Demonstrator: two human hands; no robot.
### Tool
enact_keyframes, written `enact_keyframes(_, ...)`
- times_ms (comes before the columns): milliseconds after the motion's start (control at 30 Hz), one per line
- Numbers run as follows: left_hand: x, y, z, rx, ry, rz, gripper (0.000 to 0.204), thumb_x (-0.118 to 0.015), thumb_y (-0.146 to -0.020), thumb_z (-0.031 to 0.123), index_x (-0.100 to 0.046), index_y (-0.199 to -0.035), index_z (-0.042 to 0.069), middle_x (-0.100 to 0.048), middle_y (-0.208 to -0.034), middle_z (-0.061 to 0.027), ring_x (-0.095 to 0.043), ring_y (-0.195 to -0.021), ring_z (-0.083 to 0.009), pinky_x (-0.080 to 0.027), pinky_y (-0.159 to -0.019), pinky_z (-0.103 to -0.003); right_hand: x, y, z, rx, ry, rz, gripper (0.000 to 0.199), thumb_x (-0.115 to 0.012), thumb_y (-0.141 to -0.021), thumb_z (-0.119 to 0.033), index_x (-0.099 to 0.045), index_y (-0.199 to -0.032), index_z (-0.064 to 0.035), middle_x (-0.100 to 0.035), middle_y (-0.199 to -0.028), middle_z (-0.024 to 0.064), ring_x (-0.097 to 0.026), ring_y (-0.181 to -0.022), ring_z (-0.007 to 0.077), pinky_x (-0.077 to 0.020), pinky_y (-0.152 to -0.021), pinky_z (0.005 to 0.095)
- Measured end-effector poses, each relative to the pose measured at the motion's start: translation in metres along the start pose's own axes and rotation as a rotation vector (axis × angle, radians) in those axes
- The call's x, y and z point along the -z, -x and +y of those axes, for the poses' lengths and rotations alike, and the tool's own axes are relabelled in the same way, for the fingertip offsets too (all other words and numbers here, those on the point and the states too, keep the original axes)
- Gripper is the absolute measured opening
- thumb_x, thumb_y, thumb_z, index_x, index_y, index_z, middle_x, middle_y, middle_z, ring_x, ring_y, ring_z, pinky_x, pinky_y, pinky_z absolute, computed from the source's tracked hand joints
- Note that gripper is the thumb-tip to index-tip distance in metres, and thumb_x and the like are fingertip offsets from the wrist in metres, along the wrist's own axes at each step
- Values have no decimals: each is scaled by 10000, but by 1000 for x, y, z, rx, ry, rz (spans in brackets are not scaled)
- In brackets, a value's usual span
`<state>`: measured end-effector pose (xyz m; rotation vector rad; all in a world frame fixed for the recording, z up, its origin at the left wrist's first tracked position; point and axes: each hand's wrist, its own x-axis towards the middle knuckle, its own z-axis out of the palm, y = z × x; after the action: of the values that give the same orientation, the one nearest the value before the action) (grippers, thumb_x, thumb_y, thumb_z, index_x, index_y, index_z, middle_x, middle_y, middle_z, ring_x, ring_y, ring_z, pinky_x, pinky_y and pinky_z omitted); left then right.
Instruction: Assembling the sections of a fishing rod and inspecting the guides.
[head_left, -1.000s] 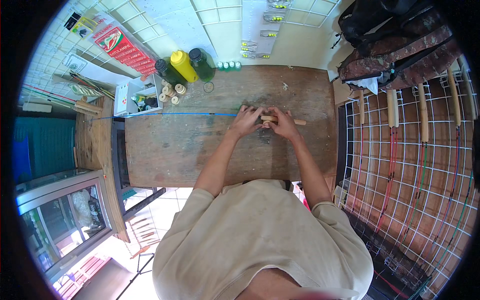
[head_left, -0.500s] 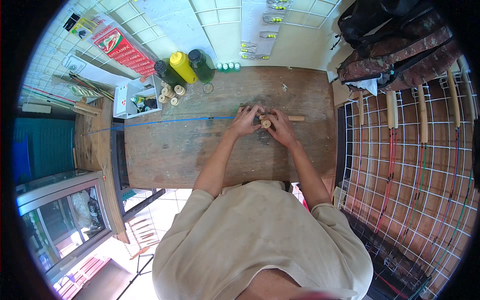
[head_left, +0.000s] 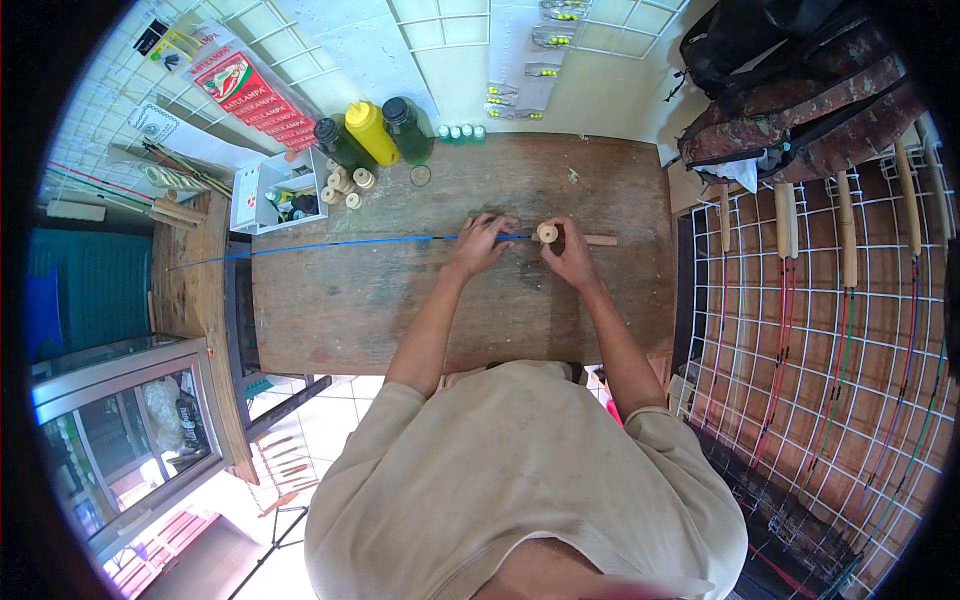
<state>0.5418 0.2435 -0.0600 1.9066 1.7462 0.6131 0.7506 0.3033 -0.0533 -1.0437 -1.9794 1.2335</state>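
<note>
A thin blue fishing rod [head_left: 350, 241] lies crosswise on the wooden table, its wooden handle [head_left: 602, 240] pointing right. My left hand [head_left: 478, 246] is curled over the blue shaft, fingers closed around it just left of the handle. Between the fingertips of my right hand [head_left: 570, 260] is a small pale wooden spool [head_left: 547, 233], held at the handle's front end with its round face turned up. Whether the spool is fixed to the rod cannot be seen.
At the table's back left stand several loose wooden spools [head_left: 363, 178], a white box [head_left: 240, 200] of small items, dark bottles [head_left: 407, 130] and a yellow bottle [head_left: 370, 133]. Small green bottles [head_left: 461, 134] line the wall. Rods hang on a white grid [head_left: 810, 330] at right.
My hands have moved apart, uncovering a stretch of blue shaft. The right hand has raised and turned the spool slightly to the right; the left has shifted a little left.
</note>
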Motion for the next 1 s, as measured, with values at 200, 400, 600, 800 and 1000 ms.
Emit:
enact_keyframes(200,4,1,3,-12,69,202,440,-720,-759,154,-523,-1146,85,-575,-1113,-57,-499,-1095,-276,-383,-933,-412,-1,-10,12,84,-38,88,445,-621,-762,18,-526,-1192,-38,-591,-1085,136,-598,-1027,246,-473,-874,331)
enact_keyframes(400,-13,2,30,-332,-206,255,347,-700,-741,181,-588,-1054,79,-555,-1048,-58,-497,-1014,-274,-392,-858,-401,-5,-13,20,-64,-170,60,371,-624,-764,32,-515,-1110,-42,-616,-1033,103,-629,-958,205,-492,-839,325)
enact_keyframes(600,-33,-4,31,-254,-294,260,283,-691,-754,188,-642,-1018,98,-598,-977,-19,-494,-978,-237,-385,-831,-362,-4,-16,29,-73,-155,15,398,-601,-779,57,-462,-1136,-48,-583,-1074,60,-589,-1001,138,-480,-862,290)
enact_keyframes(800,-38,-5,22,-272,-366,311,198,-670,-773,199,-690,-954,120,-612,-922,17,-496,-949,-215,-387,-811,-360,-2,-17,14,-87,-292,20,433,-592,-783,15,-551,-1204,-79,-592,-1110,99,-594,-1013,203,-477,-858,313)
enact_keyframes(1000,-27,-6,26,-330,-320,346,189,-677,-777,182,-695,-952,113,-602,-921,9,-504,-974,-212,-389,-838,-369,11,-22,23,-114,-11,-127,346,-571,-834,1,-645,-1158,-98,-544,-1142,65,-579,-984,141,-478,-800,248)
